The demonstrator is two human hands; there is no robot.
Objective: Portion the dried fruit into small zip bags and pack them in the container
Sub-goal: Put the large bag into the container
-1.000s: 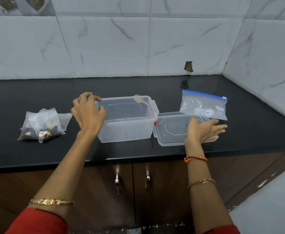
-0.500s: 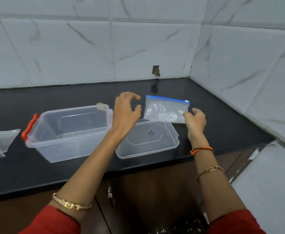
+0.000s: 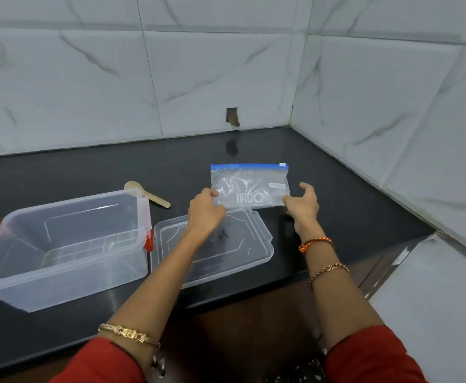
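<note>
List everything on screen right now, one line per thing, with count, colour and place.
zip bag: 1, clear with blue zip strip, held up over the counter's right part, printed URGO.
container: 1, clear with red latches, open, left on the counter.
lid: 1, clear, flat on the counter right of the container.
spoon: 1, light wooden, behind the container.
counter: 1, black, below white marble-look tiles.
left hand: 1, pinches the bag's lower left corner.
right hand: 1, holds the bag's lower right corner.
</note>
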